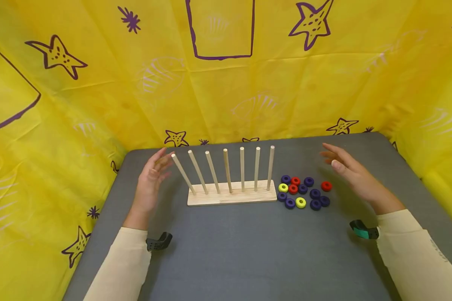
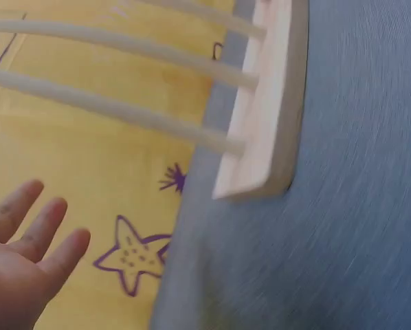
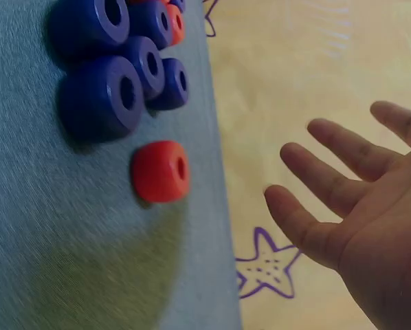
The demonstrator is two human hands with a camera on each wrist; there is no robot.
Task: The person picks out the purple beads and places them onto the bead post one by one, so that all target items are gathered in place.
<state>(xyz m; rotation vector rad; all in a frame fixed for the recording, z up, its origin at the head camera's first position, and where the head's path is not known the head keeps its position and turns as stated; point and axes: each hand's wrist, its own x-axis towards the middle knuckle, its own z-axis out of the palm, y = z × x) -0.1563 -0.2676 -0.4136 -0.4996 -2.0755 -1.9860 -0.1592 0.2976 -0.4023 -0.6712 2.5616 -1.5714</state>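
Observation:
A wooden peg stand [image 1: 231, 196] with several upright dowels [image 1: 242, 169] stands near the middle of the grey table. My left hand [image 1: 150, 182] is held beside its left end, fingers loosely extended and holding nothing; in the left wrist view the spread fingers [image 2: 61, 254] are apart from the dowels. Right of the stand lies a loose cluster of rings: dark blue ones [image 1: 315, 194], red ones [image 1: 326, 186] and yellow ones [image 1: 300, 202]. Out to the right of them is my right hand [image 1: 352, 171], fingers extended with nothing in it. The right wrist view shows a red ring [image 3: 161, 172] nearest that hand.
A yellow cloth [image 1: 218, 96] printed with purple starfish hangs behind the grey table [image 1: 241, 251] and along both sides. Each wrist wears a dark strap device, the left one [image 1: 159, 241] and the right one [image 1: 363, 230], jutting inward over the table.

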